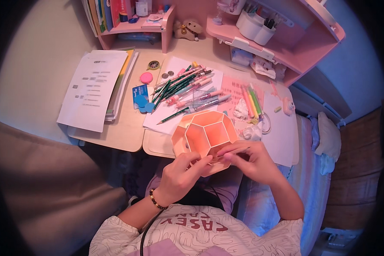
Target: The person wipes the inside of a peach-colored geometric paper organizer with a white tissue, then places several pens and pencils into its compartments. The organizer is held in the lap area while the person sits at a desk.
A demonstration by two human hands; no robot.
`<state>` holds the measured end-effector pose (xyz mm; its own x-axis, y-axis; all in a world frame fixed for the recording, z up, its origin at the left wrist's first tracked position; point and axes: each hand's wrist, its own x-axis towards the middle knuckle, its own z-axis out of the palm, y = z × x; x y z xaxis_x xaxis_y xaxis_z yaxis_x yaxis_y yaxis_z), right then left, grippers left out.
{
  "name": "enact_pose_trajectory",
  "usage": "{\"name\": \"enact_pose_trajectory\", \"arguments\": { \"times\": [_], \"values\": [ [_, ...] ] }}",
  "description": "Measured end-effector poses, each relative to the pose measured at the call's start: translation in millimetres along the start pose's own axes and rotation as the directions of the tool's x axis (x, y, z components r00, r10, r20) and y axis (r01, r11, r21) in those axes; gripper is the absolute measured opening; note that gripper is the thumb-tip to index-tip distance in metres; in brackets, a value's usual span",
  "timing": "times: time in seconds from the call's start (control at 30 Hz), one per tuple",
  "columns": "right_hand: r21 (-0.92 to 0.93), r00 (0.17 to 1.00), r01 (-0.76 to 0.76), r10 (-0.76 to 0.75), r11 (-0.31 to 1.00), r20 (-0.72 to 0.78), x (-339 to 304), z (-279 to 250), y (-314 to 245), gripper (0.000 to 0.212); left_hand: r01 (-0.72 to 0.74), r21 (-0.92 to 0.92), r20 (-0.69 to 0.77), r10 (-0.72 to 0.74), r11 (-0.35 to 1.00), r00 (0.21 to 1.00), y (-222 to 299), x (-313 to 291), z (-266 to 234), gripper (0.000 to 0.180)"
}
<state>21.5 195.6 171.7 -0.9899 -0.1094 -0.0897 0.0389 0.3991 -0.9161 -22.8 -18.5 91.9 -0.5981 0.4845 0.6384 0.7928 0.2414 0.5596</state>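
A peach-coloured pen holder (205,135) with several hexagonal compartments is tilted toward me at the desk's front edge. My left hand (177,177), a beaded bracelet at its wrist, grips the holder's near left side, thumb at the near rim. At the near right compartment, my right hand (254,161) has its thumb and fingers closed in a pinch. What lies in that pinch is too small to make out. Behind the holder, a pile of green pencils (170,90) and pink pens (200,100) lies on white paper.
Papers and notebooks (94,85) are stacked at the left. Near the pile lie a blue card (140,94), a pink round case (146,77), coloured highlighters (252,102) and crumpled tissue (240,109). A pink shelf (303,55) with white pen cups (251,26) stands behind; a bed (301,179) is at the right.
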Motion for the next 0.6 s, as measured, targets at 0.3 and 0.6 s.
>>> {"name": "enact_pose_trajectory", "arguments": {
  "times": [0.3, 0.6],
  "values": [
    [0.717, 0.959, 0.026, 0.185, 0.696, -0.214, -35.3, -0.7, 46.7, 0.024, 0.195, -0.189, -0.132, -0.221, 0.962, 0.966, 15.5, 4.9, 0.4, 0.039],
    [0.717, 0.876, 0.224, 0.186, 0.660, -0.445, -54.1, 15.0, 50.0, 0.023, 0.164, -0.318, -0.102, -0.205, 0.934, 0.973, 9.8, 23.2, -8.1, 0.017]
  ]
}}
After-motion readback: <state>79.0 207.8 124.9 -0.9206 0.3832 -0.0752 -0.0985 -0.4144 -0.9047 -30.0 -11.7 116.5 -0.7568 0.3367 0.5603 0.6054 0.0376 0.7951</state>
